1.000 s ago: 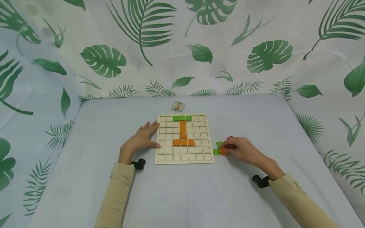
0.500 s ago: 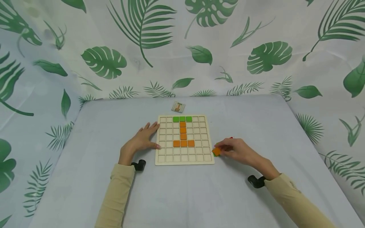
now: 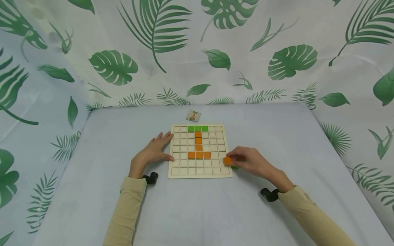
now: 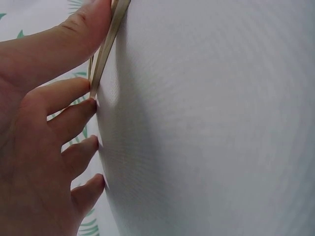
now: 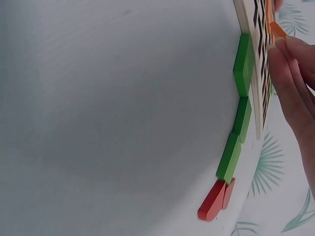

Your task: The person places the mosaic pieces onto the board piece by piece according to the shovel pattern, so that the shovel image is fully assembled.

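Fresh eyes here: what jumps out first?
Probably the I of green and orange tiles on the grid board. Next, the right hand pinching a single orange tile at the board's right edge, with the left hand touching its left edge. The right wrist view adds red pieces beside loose green tiles.

Can read no words, brands or numbers. Can make out only a shape like a capital I, laid in green tiles (image 3: 198, 128) and orange tiles (image 3: 198, 140) on the grid board (image 3: 183, 171); cannot decipher the tiny print on the pattern card (image 3: 193, 115) just beyond the board.
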